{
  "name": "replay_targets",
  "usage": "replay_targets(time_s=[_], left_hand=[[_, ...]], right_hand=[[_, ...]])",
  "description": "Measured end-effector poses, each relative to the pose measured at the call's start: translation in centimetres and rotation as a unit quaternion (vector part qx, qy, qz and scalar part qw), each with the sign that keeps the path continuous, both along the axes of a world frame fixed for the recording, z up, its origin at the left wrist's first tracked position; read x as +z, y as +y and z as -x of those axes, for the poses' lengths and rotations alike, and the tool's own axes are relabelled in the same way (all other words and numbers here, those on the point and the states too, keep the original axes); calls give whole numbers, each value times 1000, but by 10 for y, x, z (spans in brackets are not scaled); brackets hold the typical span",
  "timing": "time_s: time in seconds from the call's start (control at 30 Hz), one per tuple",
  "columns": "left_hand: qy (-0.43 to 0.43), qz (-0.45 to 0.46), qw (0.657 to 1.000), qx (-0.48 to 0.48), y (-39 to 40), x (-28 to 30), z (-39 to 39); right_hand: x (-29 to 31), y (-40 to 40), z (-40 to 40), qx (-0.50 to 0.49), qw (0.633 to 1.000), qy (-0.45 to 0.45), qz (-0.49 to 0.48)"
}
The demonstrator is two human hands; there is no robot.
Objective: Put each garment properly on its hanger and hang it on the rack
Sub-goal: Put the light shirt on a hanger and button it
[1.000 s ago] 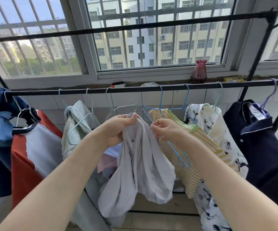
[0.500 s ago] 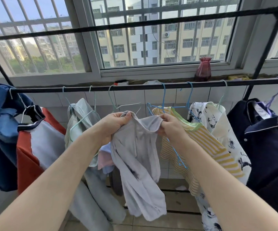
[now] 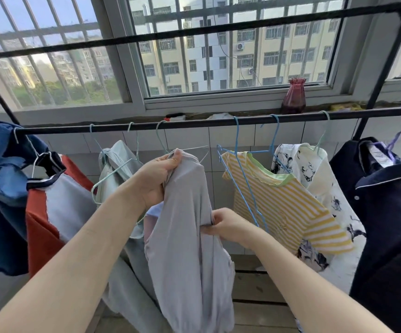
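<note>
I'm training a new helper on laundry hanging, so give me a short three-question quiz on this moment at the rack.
1. True or false: the left hand grips the grey garment at its top, by a wire hanger.
2. Which garment hangs directly right of the grey one? A) navy shirt B) yellow striped top C) orange and grey top
3. Fill in: the right hand pinches the grey garment ____ than the left hand does.

Key
1. True.
2. B, the yellow striped top on its blue hanger.
3. Lower.
</note>
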State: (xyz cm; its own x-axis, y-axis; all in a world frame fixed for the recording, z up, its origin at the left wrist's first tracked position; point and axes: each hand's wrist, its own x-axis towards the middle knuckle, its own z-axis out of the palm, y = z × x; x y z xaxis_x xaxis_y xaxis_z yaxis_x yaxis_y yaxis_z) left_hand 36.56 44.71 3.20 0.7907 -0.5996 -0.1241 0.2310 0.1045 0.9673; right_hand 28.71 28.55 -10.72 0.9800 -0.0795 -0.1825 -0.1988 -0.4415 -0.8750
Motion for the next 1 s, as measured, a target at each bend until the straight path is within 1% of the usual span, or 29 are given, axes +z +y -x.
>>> replay_targets(time_s=[0.07, 0.13, 0.2, 0.27, 0.33, 0.47, 0.53, 0.6, 0.63, 0.7, 0.77, 0.8, 0.83, 0.87, 0.9, 0.93, 1.0], left_hand=[[-5, 2, 1000, 12, 0, 1, -1], [-13, -1, 999, 51, 3, 1, -6], [-57, -54, 990, 114, 8, -4, -12], [-107, -109, 974, 167, 13, -15, -17], [-138, -116, 962, 204, 15, -25, -22], [-194, -127, 929, 289, 12, -35, -31], [-213, -126, 916, 317, 8, -35, -34], [-234, -134, 907, 324, 4, -36, -34], [-240, -130, 908, 318, 3, -36, -31], [-232, -99, 930, 266, 1, -37, -27], [-224, -87, 962, 132, -1, -36, -18], [-227, -96, 968, 47, -3, -37, -13], [-237, -127, 963, -29, -7, -41, -9], [-254, -171, 948, -85, -12, -46, -5], [-269, -203, 935, -113, -19, -52, -2], [-281, -211, 929, -116, -25, -58, 1], [-292, -189, 936, -62, -34, -64, 2]], right_hand=[[-3, 3, -7, -59, 997, -56, 10], [7, -2, -8, -84, 992, -92, 25], [22, -9, -5, -80, 989, -112, 54], [34, -17, -3, -77, 985, -119, 94], [42, -23, -1, -88, 983, -127, 101], [55, -33, 3, -101, 982, -154, 39], [62, -38, 6, -79, 985, -140, 59], [66, -45, 8, -56, 985, -132, 93], [66, -49, 10, -51, 985, -131, 103], [68, -53, 13, -58, 982, -141, 108], [71, -51, 12, -75, 977, -174, 100], [73, -48, 11, -81, 973, -191, 97], [77, -44, 8, -80, 971, -203, 93], [80, -38, 4, -72, 970, -213, 88], [83, -33, 1, -55, 970, -221, 83], [85, -28, -2, -39, 971, -225, 76], [86, -24, -4, -30, 970, -233, 63]])
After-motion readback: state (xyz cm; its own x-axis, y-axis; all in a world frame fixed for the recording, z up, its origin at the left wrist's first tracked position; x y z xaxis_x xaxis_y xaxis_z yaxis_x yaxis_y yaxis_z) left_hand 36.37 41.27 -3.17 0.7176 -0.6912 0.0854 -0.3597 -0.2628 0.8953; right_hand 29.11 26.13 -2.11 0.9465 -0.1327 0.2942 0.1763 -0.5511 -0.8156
